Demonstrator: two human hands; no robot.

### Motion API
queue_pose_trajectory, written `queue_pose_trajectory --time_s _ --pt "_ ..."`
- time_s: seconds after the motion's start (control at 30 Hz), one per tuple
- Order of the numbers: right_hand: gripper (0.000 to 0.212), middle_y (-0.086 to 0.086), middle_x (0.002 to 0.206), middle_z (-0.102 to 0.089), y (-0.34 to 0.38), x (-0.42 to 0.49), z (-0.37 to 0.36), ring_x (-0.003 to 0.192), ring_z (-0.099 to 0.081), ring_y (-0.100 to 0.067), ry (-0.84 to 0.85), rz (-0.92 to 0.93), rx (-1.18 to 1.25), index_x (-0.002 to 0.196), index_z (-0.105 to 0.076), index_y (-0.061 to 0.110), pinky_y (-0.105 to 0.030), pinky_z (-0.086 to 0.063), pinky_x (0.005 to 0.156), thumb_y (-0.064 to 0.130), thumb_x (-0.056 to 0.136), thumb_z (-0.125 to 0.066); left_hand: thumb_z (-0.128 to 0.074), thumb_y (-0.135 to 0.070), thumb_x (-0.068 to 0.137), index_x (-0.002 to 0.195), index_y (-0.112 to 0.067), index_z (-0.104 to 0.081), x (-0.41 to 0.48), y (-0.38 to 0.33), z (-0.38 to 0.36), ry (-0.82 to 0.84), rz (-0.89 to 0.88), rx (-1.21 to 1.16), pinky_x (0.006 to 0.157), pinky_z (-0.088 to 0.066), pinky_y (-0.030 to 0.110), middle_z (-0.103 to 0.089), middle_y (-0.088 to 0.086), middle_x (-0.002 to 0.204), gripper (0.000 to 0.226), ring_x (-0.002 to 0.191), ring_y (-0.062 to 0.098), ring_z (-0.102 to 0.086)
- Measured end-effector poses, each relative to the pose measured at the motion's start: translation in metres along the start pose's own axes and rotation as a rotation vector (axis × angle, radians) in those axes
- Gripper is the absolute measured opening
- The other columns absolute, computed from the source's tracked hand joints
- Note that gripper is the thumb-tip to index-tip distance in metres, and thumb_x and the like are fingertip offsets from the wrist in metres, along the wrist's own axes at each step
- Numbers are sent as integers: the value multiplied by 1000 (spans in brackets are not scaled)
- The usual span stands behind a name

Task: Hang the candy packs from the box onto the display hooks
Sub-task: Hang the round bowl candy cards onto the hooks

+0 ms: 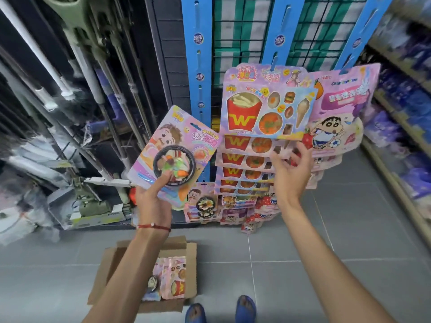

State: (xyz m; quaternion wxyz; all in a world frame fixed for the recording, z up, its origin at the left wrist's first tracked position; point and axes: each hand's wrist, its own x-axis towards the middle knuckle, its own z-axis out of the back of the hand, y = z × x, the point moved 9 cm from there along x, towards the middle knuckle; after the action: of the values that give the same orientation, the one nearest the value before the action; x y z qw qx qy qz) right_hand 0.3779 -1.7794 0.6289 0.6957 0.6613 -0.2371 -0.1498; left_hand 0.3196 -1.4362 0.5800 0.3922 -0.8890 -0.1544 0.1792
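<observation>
Head view, single frame. Left hand [152,201] pinches a noodle-bowl candy pack [173,155] by its lower end, thumb on the blister front and fingers behind. The pack is tilted, header end uppermost. Right hand [291,169] is spread and holds nothing, its fingertips at the lower edge of the hung fries candy packs [265,113]; contact cannot be confirmed. Blue display strip [198,54] rises just above the left hand, and matching bowl packs [205,203] hang on it below that hand. Cardboard box [192,257] sits on the floor beneath both forearms and holds further packs [173,280].

Assessment: the step in hand is hanging the held pack. Recommended: square the pack upright, bring the right hand across to steady its header, align the hole with a free hook on the strip, and seat it fully before release. Individual hooks are too small to make out.
</observation>
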Motion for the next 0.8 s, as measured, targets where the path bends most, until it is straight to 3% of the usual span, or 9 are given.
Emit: queue_pose_trajectory --time_s 0.07,0.23,0.3,0.4,0.53,0.67,0.73,0.8 --pt "52 4 139 -49 -20 -23 -4 123 -54 -5 -2 -56 -20 131 -53 23 -23 -54 97 13 87 -79 -65 0 89 146 -2 -47 0 6 20 7 32 13 110 -44 58 -55 23 144 60 133 41 -54" --pt "51 -1 131 -60 -81 -81 -17 114 -60 -11 38 -220 -54 132 -57 10 -7 -50 81 6 87 -78 -71 -5 80 142 2 -50 -2 30 83 -105 125 90 100 -55 47 -61 22 139 66 128 40 -58" --pt "48 -1 127 -64 -107 -104 -25 114 -61 -11 89 -264 -88 131 -59 11 -5 -49 80 7 87 -78 -72 -6 78 142 2 -51 -1 46 109 -149 162 111 95 -57 42 -62 21 138 68 127 38 -59" --pt "43 0 122 -67 -148 -133 -35 109 -61 -6 148 -335 -135 126 -63 14 -4 -47 79 8 87 -78 -79 -8 70 137 -2 -58 -1 77 139 -216 232 134 100 -52 47 -66 17 132 70 120 34 -65" --pt "36 -2 118 -69 -201 -156 -51 112 -62 -16 169 -414 -152 118 -66 17 0 -42 73 5 86 -77 -87 -9 61 136 1 -54 4 118 174 -325 270 157 87 -58 39 -70 17 126 83 117 32 -67" --pt "32 5 120 -67 -252 -166 -74 115 -60 -13 262 -464 -162 113 -66 24 -9 -43 83 5 88 -73 -77 -4 77 143 -6 -53 26 167 190 -250 333 87 95 -57 50 -63 17 137 70 122 34 -64" --pt "31 5 118 -68 -274 -166 -82 115 -61 -15 275 -488 -155 111 -66 24 -15 -44 87 5 88 -74 -72 -1 84 142 -3 -54 37 186 191 -229 345 48 86 -61 45 -61 19 139 61 117 34 -65" --pt "29 6 116 -69 -290 -164 -88 113 -62 -16 287 -504 -149 109 -67 24 -18 -45 89 6 88 -75 -70 0 87 141 0 -54 47 200 189 -224 332 30 95 -58 46 -58 23 141 57 125 38 -60"
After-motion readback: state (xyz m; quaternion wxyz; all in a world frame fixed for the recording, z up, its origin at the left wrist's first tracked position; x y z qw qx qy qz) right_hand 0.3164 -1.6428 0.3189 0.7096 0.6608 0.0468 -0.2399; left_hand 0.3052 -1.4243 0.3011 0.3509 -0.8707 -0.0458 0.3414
